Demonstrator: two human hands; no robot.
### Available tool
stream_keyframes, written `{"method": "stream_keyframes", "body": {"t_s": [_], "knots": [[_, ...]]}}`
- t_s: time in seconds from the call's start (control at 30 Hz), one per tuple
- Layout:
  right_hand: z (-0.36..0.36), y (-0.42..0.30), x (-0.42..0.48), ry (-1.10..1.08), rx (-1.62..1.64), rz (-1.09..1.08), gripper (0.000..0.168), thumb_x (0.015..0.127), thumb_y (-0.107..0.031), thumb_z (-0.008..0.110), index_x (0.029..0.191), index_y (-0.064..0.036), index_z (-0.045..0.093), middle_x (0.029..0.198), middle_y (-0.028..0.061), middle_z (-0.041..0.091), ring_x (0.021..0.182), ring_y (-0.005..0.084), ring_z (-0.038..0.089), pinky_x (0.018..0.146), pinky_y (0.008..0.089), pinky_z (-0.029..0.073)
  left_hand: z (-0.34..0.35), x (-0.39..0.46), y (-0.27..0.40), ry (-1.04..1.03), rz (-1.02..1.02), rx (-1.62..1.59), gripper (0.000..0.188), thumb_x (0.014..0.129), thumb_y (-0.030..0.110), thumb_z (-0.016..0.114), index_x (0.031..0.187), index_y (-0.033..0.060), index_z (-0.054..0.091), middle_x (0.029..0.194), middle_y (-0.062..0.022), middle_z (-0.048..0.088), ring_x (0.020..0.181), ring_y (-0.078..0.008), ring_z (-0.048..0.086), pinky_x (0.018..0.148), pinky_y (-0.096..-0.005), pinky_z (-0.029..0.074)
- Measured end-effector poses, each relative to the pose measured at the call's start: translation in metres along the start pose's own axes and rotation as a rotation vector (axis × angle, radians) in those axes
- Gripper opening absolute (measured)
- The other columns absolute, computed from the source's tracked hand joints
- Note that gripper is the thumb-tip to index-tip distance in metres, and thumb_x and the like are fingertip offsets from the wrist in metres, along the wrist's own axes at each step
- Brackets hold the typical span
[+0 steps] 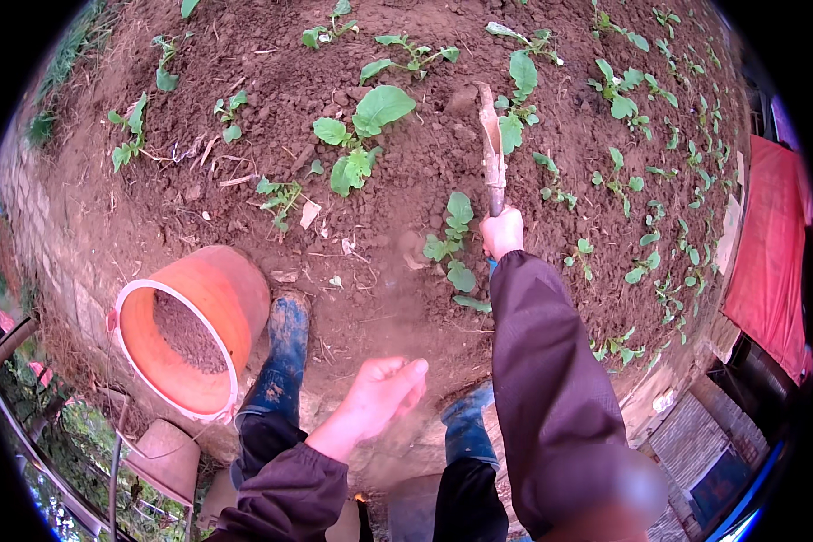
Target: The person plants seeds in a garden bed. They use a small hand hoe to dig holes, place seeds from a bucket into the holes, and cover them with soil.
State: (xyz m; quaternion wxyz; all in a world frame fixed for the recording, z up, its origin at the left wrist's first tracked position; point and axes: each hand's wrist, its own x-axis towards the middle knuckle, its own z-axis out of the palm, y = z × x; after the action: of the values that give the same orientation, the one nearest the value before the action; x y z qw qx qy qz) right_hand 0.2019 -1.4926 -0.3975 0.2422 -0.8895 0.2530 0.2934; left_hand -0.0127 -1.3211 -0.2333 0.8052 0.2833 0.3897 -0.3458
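My right hand [503,232] is closed around the lower end of a hand tool with a long, scoop-like, soil-crusted upper part [492,139], which points away from me over the soil. A bit of blue shows just below that fist. My left hand [389,393] is curled above the ground between my boots, with the thumb over the fingers; whether something small is inside cannot be told. Blurred dust or fine matter shows around it. A leafy seedling [457,234] grows just left of my right hand. An orange bucket [244,298] holding brown granular matter [186,332] leans at the left.
Green seedlings [372,115] are spread over the brown soil bed [406,176]. My blue rubber boots [288,352] stand at its near edge. A second bucket [166,454] is at the lower left, a brick wall [40,223] at the left, a red sheet [769,251] at the right.
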Motion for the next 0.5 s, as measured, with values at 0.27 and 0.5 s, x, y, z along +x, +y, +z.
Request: {"method": "stream_keyframes", "body": {"t_s": [0.27, 0.5], "knots": [[0.013, 0.043, -0.003, -0.035, 0.342, 0.027, 0.007, 0.076, -0.004, 0.051, 0.069, -0.003, 0.050, 0.047, 0.0050, 0.045, 0.035, 0.0171, 0.045, 0.034, 0.0335, 0.033, 0.006, 0.013, 0.019, 0.038, 0.005, -0.021, 0.034, 0.088, 0.025, 0.053, 0.063, 0.0034, 0.051, 0.060, -0.0044, 0.051, 0.044, -0.0073, 0.040, 0.039, -0.0189, 0.030], [0.031, 0.053, 0.002, 0.006, 0.331, 0.010, 0.007, 0.074, -0.004, 0.050, 0.070, 0.000, 0.053, 0.052, 0.0102, 0.050, 0.042, 0.0194, 0.050, 0.041, 0.0346, 0.037, 0.010, 0.045, 0.041, 0.068, 0.108, -0.102, 0.035, 0.089, 0.029, 0.051, 0.064, 0.0055, 0.048, 0.058, -0.0025, 0.047, 0.042, -0.0070, 0.040, 0.037, -0.0183, 0.027]]}}
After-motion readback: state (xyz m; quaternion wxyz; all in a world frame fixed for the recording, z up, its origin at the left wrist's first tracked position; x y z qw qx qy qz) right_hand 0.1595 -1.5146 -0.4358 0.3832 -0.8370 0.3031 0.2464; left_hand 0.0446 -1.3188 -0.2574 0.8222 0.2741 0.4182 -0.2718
